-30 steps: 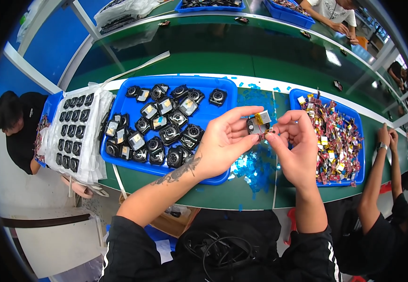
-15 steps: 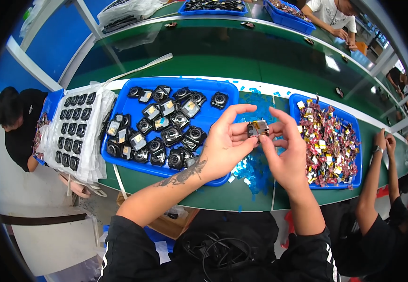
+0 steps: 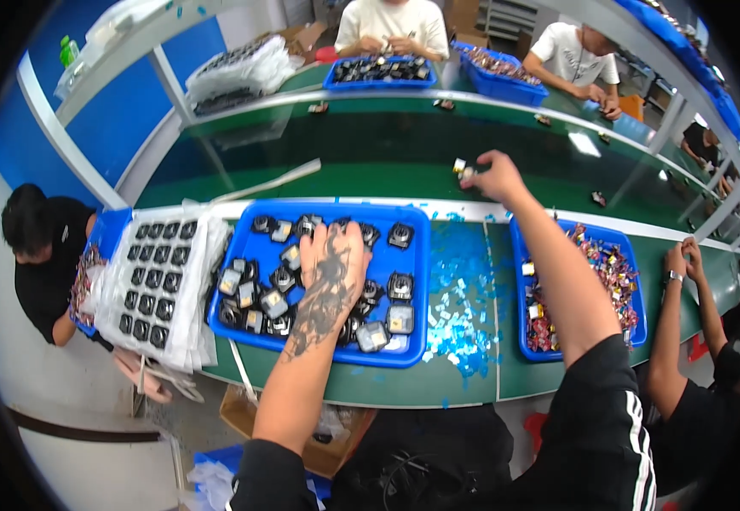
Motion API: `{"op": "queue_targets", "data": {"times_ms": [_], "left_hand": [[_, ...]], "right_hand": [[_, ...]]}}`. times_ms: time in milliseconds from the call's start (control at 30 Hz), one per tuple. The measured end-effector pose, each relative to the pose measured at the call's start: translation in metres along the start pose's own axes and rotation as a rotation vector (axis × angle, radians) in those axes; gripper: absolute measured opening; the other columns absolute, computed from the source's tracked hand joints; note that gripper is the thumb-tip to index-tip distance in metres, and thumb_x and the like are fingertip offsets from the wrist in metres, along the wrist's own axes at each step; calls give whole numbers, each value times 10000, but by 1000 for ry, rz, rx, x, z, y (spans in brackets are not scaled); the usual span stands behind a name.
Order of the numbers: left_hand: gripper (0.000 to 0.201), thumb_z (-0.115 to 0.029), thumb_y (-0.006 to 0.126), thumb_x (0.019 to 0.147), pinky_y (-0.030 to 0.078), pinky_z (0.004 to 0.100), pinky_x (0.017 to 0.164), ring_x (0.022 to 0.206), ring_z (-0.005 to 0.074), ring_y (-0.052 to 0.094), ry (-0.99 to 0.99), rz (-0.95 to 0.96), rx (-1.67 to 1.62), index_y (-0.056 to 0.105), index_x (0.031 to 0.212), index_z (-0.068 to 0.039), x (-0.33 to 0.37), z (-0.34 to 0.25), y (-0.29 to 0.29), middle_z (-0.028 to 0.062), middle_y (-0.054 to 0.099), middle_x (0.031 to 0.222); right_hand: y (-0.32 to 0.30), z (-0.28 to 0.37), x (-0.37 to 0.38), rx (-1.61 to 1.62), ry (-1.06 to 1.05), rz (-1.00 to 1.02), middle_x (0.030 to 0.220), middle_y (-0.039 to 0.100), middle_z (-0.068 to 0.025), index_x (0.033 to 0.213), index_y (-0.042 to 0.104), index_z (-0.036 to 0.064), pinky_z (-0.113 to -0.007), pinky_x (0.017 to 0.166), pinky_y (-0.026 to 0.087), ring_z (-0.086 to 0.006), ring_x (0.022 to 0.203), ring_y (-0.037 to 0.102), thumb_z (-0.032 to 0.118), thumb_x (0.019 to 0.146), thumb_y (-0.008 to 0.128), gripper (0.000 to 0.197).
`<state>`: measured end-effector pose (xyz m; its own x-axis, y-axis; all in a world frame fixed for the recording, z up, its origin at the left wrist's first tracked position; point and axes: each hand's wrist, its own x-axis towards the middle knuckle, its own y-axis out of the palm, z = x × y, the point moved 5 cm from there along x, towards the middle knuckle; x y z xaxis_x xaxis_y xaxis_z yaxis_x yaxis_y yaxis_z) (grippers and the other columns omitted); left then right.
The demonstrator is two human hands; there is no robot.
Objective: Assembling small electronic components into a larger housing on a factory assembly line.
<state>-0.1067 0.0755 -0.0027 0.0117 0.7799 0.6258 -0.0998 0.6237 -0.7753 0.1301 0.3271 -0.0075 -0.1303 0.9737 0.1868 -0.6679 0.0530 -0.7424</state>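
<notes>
Right hand (image 3: 499,177) now outstretched, part (image 3: 459,165) in grip; left hand (image 3: 336,258) over tray (image 3: 387,259), grip unclear.

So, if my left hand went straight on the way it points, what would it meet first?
Probably a black watch-like case just beyond your left hand, then the far rim of the blue tray; depth is unclear, so it may pass over.
</notes>
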Motion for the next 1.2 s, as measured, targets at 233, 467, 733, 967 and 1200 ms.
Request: {"op": "queue_targets", "data": {"times_ms": [233, 467, 733, 967, 1200], "left_hand": [[415, -222, 764, 722, 413, 411, 847, 991, 279, 566, -58, 314, -146, 574, 1060, -74, 23, -7, -16, 90, 667, 974], [577, -89, 780, 671, 521, 378, 824, 978, 295, 621, 228, 3, -680, 563, 1204, -59, 36, -47, -57, 130, 637, 1060], [272, -101, 475, 993, 593, 293, 760, 885, 233, 694, -410, 634, -1816, 528, 1200, 67, 16, -74, -27, 153, 647, 1064], [212, -108, 524, 964, 598, 293, 759, 905, 268, 696, -625, 703, -2035, 572, 1125, 21, 14, -77, -23, 183, 653, 1094], [278, -130, 531, 966, 578, 274, 717, 902, 203, 674, -560, 746, -1970, 570, 1229, -52, 11, -79, -26, 106, 647, 1077]], "right_hand": [[-15, 10, -28, -286, -50, -134, 1025, 659, -186, 1100, 615, 29, -381, 837, 514, -314, 946, 652, 276, 687, 836, 529], [-9, 97, -166, 572, -123, 528, 835, 654, -43, 1029, 624, -29, -239, 606, 507, -96, 700, 621, 165, 924, 620, 221], [-38, 83, -201, 769, -43, 407, 824, 662, -54, 988, 640, -40, -230, 623, 517, -85, 681, 625, 145, 926, 620, 196], [-110, 5, -170, -482, -375, 121, 904, 637, -113, 851, 668, 50, -418, 768, 503, -320, 892, 612, 110, 730, 732, 150], [-132, 9, -178, -340, -509, -131, 870, 643, -124, 857, 655, 27, -408, 738, 500, -319, 844, 622, 70, 787, 676, 84]]}}
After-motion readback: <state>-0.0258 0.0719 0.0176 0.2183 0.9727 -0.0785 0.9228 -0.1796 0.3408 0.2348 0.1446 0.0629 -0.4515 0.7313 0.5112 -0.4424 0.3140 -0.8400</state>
